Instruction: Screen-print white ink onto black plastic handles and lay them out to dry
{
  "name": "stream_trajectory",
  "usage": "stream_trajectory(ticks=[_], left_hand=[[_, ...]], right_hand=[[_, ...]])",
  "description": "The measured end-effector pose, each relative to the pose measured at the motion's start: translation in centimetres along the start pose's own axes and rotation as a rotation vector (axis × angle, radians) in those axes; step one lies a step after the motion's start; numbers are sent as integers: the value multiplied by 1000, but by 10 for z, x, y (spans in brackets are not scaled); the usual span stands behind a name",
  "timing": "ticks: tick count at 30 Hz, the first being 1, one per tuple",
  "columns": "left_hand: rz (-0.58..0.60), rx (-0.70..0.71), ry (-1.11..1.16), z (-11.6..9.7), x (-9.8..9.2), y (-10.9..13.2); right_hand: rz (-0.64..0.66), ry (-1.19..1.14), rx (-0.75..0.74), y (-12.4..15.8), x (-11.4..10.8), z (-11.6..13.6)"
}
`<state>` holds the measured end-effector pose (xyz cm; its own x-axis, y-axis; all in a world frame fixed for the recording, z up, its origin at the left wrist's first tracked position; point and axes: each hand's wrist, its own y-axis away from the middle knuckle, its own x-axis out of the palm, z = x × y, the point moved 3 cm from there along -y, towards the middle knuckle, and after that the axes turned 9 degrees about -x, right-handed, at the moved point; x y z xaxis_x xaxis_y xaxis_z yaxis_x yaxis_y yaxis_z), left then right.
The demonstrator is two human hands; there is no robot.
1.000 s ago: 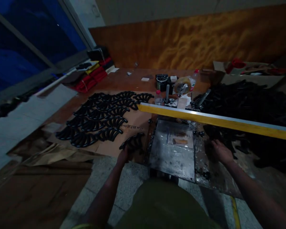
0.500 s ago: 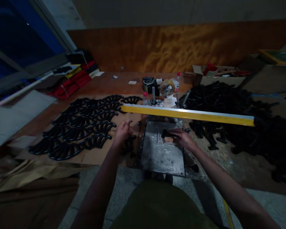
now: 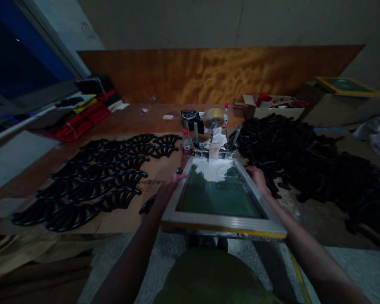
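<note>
A screen printing frame (image 3: 221, 221) with a pale metal rim lies low in front of me, tilted a little toward me. White ink (image 3: 213, 171) spreads over the far part of its green mesh (image 3: 218, 196). My left hand (image 3: 169, 188) is closed at the frame's left rail, its fingertips touching the edge. At the right rail my right hand (image 3: 258, 177) has curled fingers, partly hidden by the rim. A flat pale-handled tool (image 3: 214, 151) stands at the frame's far end, by the metal clamp (image 3: 201, 153). The plate beneath the frame is covered.
Curved black pieces (image 3: 91, 181) lie in rows on cardboard (image 3: 120, 217) at left. A large heap of black pieces (image 3: 288, 147) fills the right side. Behind the frame stand red-capped bottles (image 3: 187, 143), a dark can (image 3: 190, 118) and a box (image 3: 280, 112). A lamp (image 3: 213, 118) hangs over the clamp.
The frame has swung down from its raised, edge-on position over the plate. Both hands have moved to its sides. The black piece under my right hand on the plate is now out of sight.
</note>
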<state>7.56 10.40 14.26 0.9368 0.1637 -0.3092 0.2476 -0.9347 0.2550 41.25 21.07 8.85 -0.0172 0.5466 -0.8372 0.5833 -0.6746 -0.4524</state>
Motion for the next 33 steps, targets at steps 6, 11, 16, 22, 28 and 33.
stream_trajectory(ticks=[6,11,16,22,28,33], left_hand=[[22,-146,7,86,28,9],[44,-172,65,114,41,-3],[77,-184,160,120,42,-3],[88,-248,216,122,43,0],[71,-230,164,107,37,3],[54,-238,117,92,34,7]], right_hand=[[-2,-592,64,-80,1,13],[426,-508,-62,-109,7,65],[435,-499,-339,-64,-10,83],[419,-675,-523,-44,-27,74],[177,-659,-372,-28,-18,89],[201,-730,-439,-24,-22,84]])
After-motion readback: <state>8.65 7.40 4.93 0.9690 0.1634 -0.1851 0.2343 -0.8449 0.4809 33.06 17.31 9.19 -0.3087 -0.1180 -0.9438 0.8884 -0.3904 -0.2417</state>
